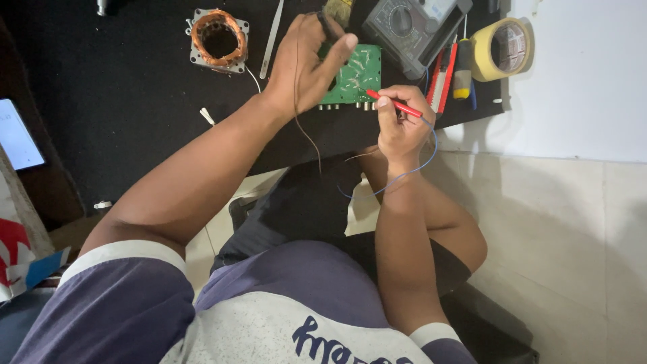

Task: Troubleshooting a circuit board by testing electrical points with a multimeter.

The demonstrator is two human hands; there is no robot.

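Note:
A green circuit board (pixel 358 75) lies on a black mat (pixel 121 87). My left hand (pixel 306 64) rests on the board's left side, fingers closed around a dark probe whose thin wire trails down toward my lap. My right hand (pixel 399 128) grips a red probe (pixel 394 104) like a pen, its tip touching the board's lower edge near a row of connectors. A blue wire (pixel 414 168) loops from the red probe below my wrist.
A grey multimeter (pixel 411 27) sits behind the board. A motor stator with copper windings (pixel 218 37), white tweezers (pixel 271 37), a yellow tape roll (pixel 501 47), a yellow-handled tool (pixel 462 71) and a phone (pixel 15 135) surround it. Tiled floor lies to the right.

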